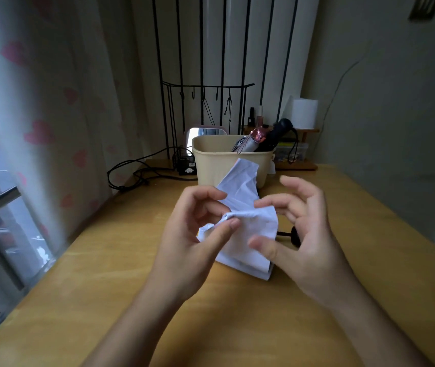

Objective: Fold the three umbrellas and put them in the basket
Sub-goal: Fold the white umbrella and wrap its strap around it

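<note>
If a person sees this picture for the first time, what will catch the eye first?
Two bare hands, left hand and right hand, gather a white umbrella over the middle of the wooden table. Behind them stands a beige basket with two folded umbrellas leaning inside.

Left hand [198, 229] palm-up, thumb and forefinger pinched together, right hand [303, 234] beside it, fingers spread and curled, thumb extended, both bare forearms reaching forward

matt plastic basket [237, 165], smooth wooden table [105, 287]
</note>
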